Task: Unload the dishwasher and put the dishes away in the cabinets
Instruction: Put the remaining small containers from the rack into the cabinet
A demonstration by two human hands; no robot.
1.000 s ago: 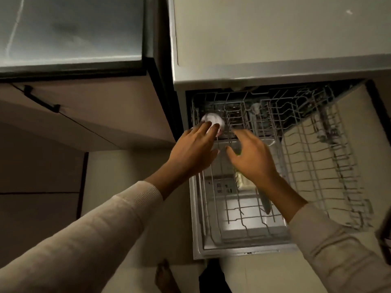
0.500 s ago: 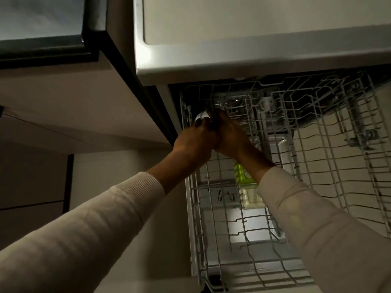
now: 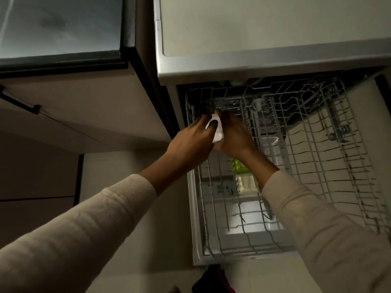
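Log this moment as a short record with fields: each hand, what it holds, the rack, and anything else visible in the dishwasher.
left hand: grips the white dish from its left side
right hand: holds the same dish from its right side
white dish: small, at the back left corner of the rack; exact type unclear
rack: wire, pulled out from under the countertop
green item: seen through the wires, below the right wrist
task state: dish in hand, not yet put away
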